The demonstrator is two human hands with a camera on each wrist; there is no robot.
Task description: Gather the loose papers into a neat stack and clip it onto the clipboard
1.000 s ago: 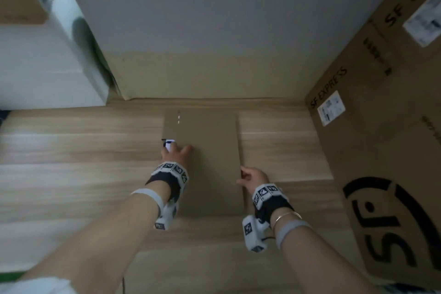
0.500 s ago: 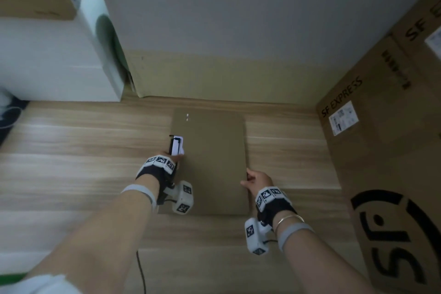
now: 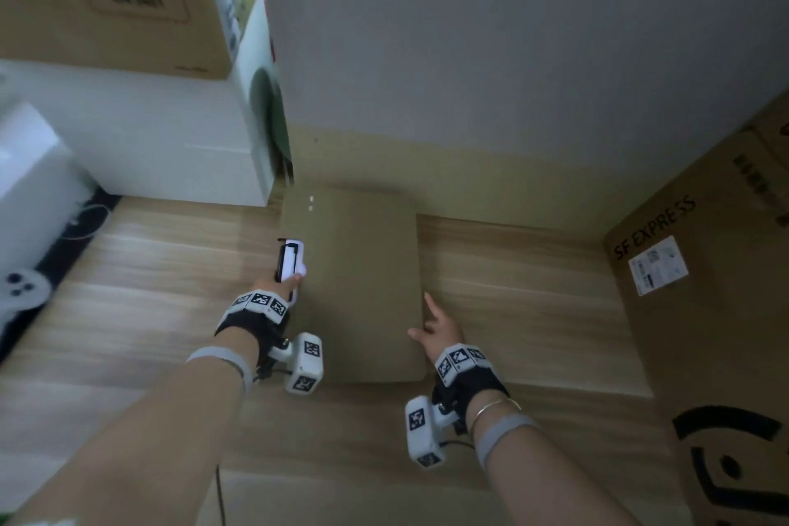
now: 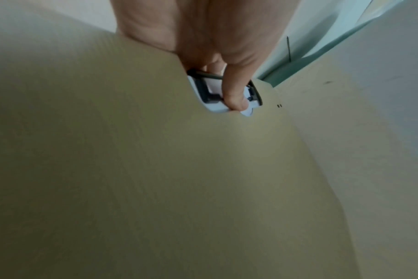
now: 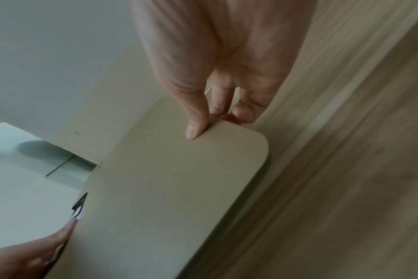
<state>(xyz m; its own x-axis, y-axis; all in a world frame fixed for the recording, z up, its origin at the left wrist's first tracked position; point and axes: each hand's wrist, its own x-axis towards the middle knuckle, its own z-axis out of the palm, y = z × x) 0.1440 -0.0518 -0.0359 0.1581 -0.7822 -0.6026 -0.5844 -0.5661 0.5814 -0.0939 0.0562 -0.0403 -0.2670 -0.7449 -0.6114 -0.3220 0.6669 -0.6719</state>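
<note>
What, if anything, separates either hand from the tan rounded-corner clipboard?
Nothing visible. The left hand already grips the white-and-black clip on the tan rounded-corner clipboard; the right hand pinches its right edge.

A lived-in room at home or a storeroom corner, to judge by the pale wood-plank floor [image 3: 533, 290], plain grey wall [image 3: 512, 34], SF EXPRESS shipping carton [image 3: 704, 333] at right, stacked boxes [image 3: 128, 13] upper left and a white game controller [image 3: 21, 290] at the left edge.
</note>
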